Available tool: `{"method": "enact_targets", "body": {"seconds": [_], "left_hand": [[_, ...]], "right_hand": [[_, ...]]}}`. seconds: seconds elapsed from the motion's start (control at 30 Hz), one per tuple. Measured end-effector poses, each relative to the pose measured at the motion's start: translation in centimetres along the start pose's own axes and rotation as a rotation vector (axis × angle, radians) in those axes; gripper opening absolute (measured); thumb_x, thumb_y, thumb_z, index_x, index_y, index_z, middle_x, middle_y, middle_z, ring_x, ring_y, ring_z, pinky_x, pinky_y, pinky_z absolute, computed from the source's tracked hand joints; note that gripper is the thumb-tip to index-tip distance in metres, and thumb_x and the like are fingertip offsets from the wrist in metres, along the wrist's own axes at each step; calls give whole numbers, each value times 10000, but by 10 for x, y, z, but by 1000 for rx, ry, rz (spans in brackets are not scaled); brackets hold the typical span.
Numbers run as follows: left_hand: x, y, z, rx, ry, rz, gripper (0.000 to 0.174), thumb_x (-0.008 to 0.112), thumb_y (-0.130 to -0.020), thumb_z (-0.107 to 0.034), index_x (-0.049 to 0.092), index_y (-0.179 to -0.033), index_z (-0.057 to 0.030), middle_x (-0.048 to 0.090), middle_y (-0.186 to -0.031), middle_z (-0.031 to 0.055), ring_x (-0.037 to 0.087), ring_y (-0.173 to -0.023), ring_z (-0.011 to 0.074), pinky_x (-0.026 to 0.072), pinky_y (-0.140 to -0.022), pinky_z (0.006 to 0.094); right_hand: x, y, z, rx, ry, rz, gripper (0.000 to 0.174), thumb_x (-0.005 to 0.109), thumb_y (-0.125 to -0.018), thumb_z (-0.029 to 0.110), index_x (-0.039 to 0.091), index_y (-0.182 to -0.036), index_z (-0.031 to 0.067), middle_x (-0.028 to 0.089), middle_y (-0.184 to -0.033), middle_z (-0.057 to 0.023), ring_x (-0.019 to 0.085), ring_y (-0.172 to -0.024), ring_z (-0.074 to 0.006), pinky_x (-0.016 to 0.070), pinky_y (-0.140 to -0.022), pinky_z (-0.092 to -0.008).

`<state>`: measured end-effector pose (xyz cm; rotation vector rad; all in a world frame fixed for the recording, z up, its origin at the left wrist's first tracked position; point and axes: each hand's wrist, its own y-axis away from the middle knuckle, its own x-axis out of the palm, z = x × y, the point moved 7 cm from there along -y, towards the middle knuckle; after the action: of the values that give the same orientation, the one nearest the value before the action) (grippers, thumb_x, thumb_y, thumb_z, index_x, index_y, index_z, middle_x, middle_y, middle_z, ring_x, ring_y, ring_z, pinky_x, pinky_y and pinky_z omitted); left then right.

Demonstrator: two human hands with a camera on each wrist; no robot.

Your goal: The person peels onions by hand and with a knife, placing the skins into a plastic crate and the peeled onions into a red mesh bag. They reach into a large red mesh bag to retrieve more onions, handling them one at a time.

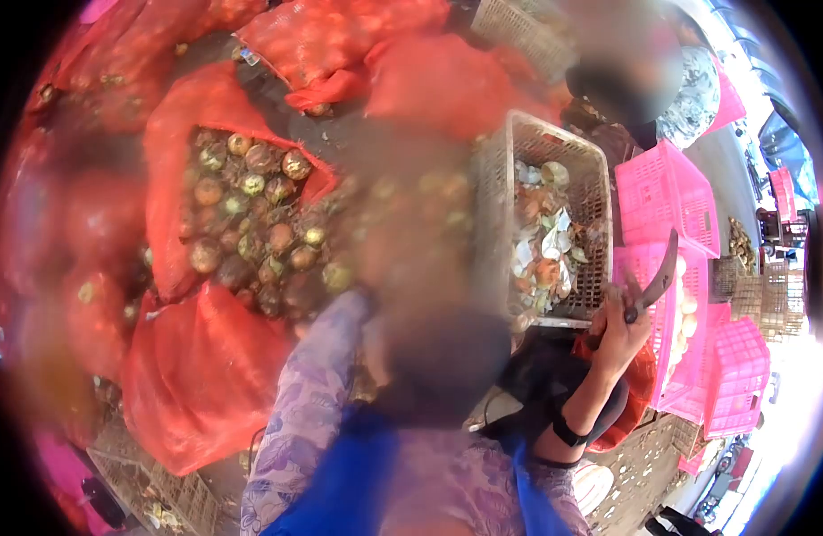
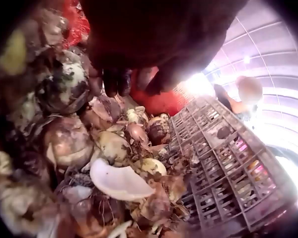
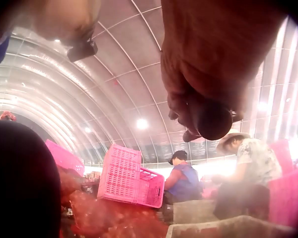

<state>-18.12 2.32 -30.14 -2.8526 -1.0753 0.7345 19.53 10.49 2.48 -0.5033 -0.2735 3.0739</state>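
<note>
My right hand (image 1: 622, 338) grips a knife (image 1: 663, 272) with a curved blade, which points up and away from me. In the right wrist view, the round butt of the knife's handle (image 3: 214, 120) sticks out of the fist. Reaching over a heap of onions (image 1: 250, 234), my left hand (image 2: 159, 34) has its fingers pointing down, spread from the thumb, with nothing seen between them. A blur hides that hand in the head view, where only its patterned sleeve (image 1: 315, 366) shows. Below it lie dirty onions (image 2: 67, 141) and a pale piece of onion skin (image 2: 120, 182).
A grey plastic crate (image 1: 605, 183) of onion peelings stands right of the heap. Pink crates (image 1: 666, 196) line its far side, one holding peeled onions (image 1: 688, 313). Red mesh sacks (image 1: 197, 384) surround the heap. Two people sit beyond, one in a hat (image 3: 233, 137).
</note>
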Motion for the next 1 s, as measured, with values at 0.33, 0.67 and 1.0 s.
{"method": "enact_targets", "body": {"seconds": [0.33,0.67,1.0], "left_hand": [[116,-142,36,332,-474,155,482,648,-843,-190,611,-1309,-72,625,-1223,226,597,-1140,445,510,-975,512],[187,-173,89,406,-680,618,662,637,-890,-268,454,-1525,-233,570,-1425,177,465,-1355,459,403,-1120,572],[89,-154,30,7,-2,172,472,737,-863,-253,597,-1255,-31,721,-1052,98,708,-958,292,574,-852,432]], "right_hand": [[8,0,-21,74,-67,-32,327,707,-891,44,666,-1191,-80,683,-812,-79,467,-440,-51,315,-415,-201],[20,-4,-29,140,-192,-74,289,666,-894,16,669,-1172,-65,668,-776,-90,477,-440,-63,322,-395,-205],[40,-1,-35,226,-131,70,335,590,-1002,131,594,-1268,-73,613,-785,-71,458,-458,-70,353,-422,-226]]}}
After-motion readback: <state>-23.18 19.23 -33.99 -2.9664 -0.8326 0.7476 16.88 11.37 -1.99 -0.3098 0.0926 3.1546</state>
